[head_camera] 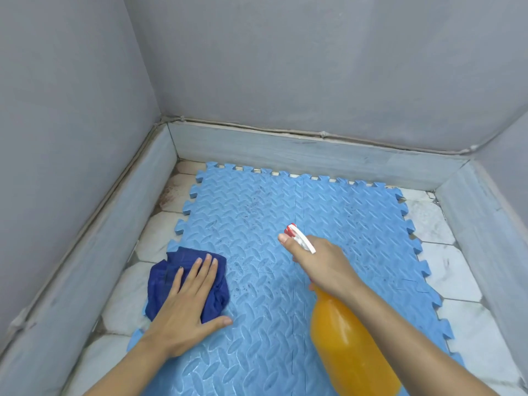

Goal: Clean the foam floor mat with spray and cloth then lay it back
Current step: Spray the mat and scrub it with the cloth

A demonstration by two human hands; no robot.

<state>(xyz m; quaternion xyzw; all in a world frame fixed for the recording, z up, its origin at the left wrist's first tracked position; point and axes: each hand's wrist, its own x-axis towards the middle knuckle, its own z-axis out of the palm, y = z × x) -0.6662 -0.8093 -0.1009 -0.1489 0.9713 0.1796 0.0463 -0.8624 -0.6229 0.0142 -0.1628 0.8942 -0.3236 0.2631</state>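
A blue foam floor mat point(285, 212) of interlocking tiles lies flat on the floor, with dark specks across its middle. A crumpled dark blue cloth point(171, 267) sits on the mat's left edge. My left hand point(185, 307) rests flat on the cloth with straight fingers. My right hand point(320, 264) grips the neck of an orange spray bottle point(351, 344). The bottle's white head and red nozzle point(293, 230) point toward the far middle of the mat, held above it.
White hexagon floor tiles point(451, 270) show around the mat on the left and right. A grey marble skirting point(285, 150) and grey walls close in the corner on three sides. Brown stains mark the floor point(171, 192) at the far left.
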